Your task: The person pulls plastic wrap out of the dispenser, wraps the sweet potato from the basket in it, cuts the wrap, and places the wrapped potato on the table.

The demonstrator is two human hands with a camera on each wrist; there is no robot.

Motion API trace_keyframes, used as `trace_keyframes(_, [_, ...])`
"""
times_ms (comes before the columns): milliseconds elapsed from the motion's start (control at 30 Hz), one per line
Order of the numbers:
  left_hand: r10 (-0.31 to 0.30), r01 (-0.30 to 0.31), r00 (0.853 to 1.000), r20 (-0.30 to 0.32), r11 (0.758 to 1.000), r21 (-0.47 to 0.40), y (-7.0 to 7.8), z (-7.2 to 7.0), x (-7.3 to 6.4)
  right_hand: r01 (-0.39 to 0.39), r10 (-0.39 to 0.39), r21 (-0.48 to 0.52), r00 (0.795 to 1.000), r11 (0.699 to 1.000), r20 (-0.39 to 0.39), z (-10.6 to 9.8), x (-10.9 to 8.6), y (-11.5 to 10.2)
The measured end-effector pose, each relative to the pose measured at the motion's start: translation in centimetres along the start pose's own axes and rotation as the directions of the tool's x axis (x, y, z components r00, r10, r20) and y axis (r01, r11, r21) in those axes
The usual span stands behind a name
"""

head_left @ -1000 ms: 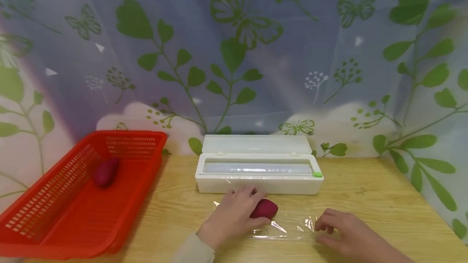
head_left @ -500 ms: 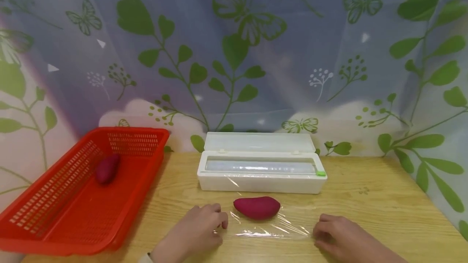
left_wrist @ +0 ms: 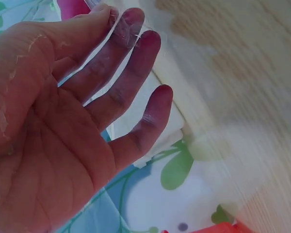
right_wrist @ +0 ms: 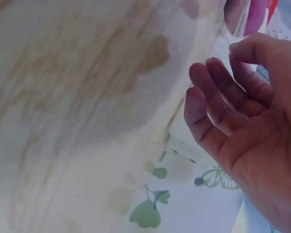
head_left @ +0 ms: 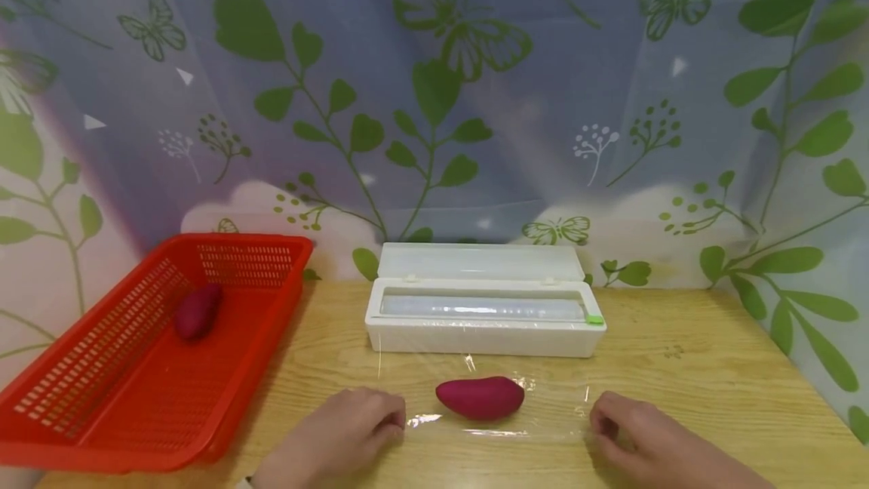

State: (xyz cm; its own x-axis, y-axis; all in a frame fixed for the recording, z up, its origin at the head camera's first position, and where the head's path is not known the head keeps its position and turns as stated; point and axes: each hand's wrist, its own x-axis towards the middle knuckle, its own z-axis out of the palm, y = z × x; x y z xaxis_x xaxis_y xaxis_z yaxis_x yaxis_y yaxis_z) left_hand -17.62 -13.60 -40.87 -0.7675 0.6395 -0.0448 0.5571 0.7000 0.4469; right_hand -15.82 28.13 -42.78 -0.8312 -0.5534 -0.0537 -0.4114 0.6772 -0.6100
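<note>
One purple tuber (head_left: 480,398) on clear film (head_left: 546,413), between left grip (head_left: 349,426) and right grip (head_left: 641,432), each pinching film

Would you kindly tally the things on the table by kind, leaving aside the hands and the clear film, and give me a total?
Red basket: 1
White box: 1
Purple sweet potatoes: 2 (one in front of the box, one in the basket)
Total: 4
</note>
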Motion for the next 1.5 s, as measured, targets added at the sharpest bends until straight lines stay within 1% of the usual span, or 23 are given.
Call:
trace_keyframes(67, [-0.011,0.011,1.000,0.001,1.000,-0.025,0.0,-0.3,-0.1,0.062,-0.064,-0.033,0.996,0.998,-0.068,0.0,-0.1,0.0])
trace_keyframes(133, [-0.020,0.020,1.000,-0.003,0.999,-0.048,0.0,-0.6,-0.1,0.144,-0.157,-0.093,0.974,0.985,-0.162,0.1,-0.1,0.1])
trace_keyframes(167, [-0.020,0.020,1.000,-0.009,0.998,-0.060,0.1,-0.8,0.0,0.185,-0.210,-0.133,0.954,0.974,-0.213,0.2,0.0,0.1])
trace_keyframes(200, [-0.031,0.030,0.999,-0.012,0.997,-0.075,0.1,-1.1,0.0,0.222,-0.263,-0.175,0.929,0.959,-0.262,0.2,0.1,0.2])
trace_keyframes(233, [-0.036,0.034,0.999,-0.021,0.996,-0.082,0.2,-1.3,0.1,0.243,-0.299,-0.208,0.905,0.947,-0.302,0.2,0.2,0.2])
trace_keyframes(300, [-0.019,0.014,0.998,-0.060,0.996,-0.084,0.2,-1.6,0.3,0.264,-0.331,-0.228,0.879,0.937,-0.343,0.1,0.5,0.1])
trace_keyframes(333, [-0.006,-0.001,0.996,-0.084,0.997,-0.081,0.2,-1.7,0.4,0.272,-0.340,-0.230,0.873,0.934,-0.350,0.1,0.7,0.2])
trace_keyframes(367, [0.006,-0.015,0.994,-0.106,0.997,-0.080,0.2,-1.8,0.5,0.271,-0.339,-0.227,0.871,0.935,-0.355,-0.1,0.8,0.1])
trace_keyframes(467, [0.028,-0.040,0.984,-0.174,0.997,-0.064,0.0,-1.9,0.8,0.260,-0.309,-0.179,0.885,0.949,-0.347,-0.4,1.4,-0.1])
trace_keyframes(533, [0.017,-0.029,0.978,-0.207,0.998,-0.056,0.0,-2.0,1.2,0.234,-0.275,-0.154,0.896,0.960,-0.350,-0.6,1.7,-0.3])
trace_keyframes(600, [-0.003,-0.007,0.969,-0.246,0.999,-0.041,-0.1,-1.9,1.7,0.202,-0.240,-0.138,0.896,0.969,-0.374,-0.8,2.2,-0.6])
trace_keyframes(667, [-0.033,0.029,0.958,-0.285,0.999,-0.020,-0.3,-1.9,2.2,0.177,-0.224,-0.148,0.883,0.973,-0.413,-0.9,2.7,-0.8])
trace_keyframes(767, [-0.063,0.075,0.932,-0.357,0.997,0.020,-0.6,-1.8,3.1,0.153,-0.222,-0.181,0.855,0.971,-0.469,-0.9,3.6,-1.0])
trace_keyframes(833, [-0.091,0.117,0.915,-0.392,0.992,0.041,-0.8,-1.7,3.6,0.139,-0.222,-0.200,0.842,0.970,-0.492,-0.9,4.1,-0.9])
trace_keyframes(867, [-0.103,0.135,0.907,-0.409,0.990,0.050,-0.8,-1.6,3.8,0.130,-0.216,-0.203,0.839,0.971,-0.499,-0.9,4.4,-0.9])
trace_keyframes(933, [-0.125,0.169,0.896,-0.427,0.983,0.066,-1.0,-1.5,4.2,0.097,-0.190,-0.205,0.842,0.974,-0.505,-0.9,4.7,-0.9])
trace_keyframes(1033, [-0.126,0.200,0.884,-0.450,0.972,0.122,-1.1,-1.2,4.7,0.025,-0.123,-0.200,0.860,0.979,-0.494,-0.9,5.1,-0.8])
trace_keyframes(1133, [-0.075,0.208,0.871,-0.486,0.951,0.227,-1.3,-0.7,5.2,-0.058,-0.052,-0.211,0.874,0.976,-0.484,-1.0,5.3,-0.8])
trace_keyframes(1200, [-0.042,0.221,0.860,-0.509,0.929,0.297,-1.3,-0.4,5.5,-0.109,-0.008,-0.222,0.884,0.969,-0.468,-1.0,5.4,-0.8])
trace_keyframes(1233, [-0.034,0.231,0.858,-0.513,0.917,0.325,-1.3,-0.3,5.5,-0.127,0.008,-0.228,0.887,0.965,-0.462,-1.0,5.4,-0.8])
trace_keyframes(1300, [-0.032,0.243,0.858,-0.513,0.904,0.351,-1.2,-0.1,5.6,-0.149,0.027,-0.237,0.893,0.960,-0.450,-0.9,5.4,-0.7])
trace_keyframes(1367, [-0.050,0.253,0.864,-0.500,0.903,0.348,-1.0,-0.1,5.5,-0.152,0.042,-0.226,0.902,0.962,-0.429,-0.9,5.2,-0.6])
trace_keyframes(1500, [-0.093,0.245,0.879,-0.467,0.929,0.278,-0.8,-0.4,5.0,-0.119,0.041,-0.169,0.913,0.978,-0.406,-1.1,4.6,-0.5])
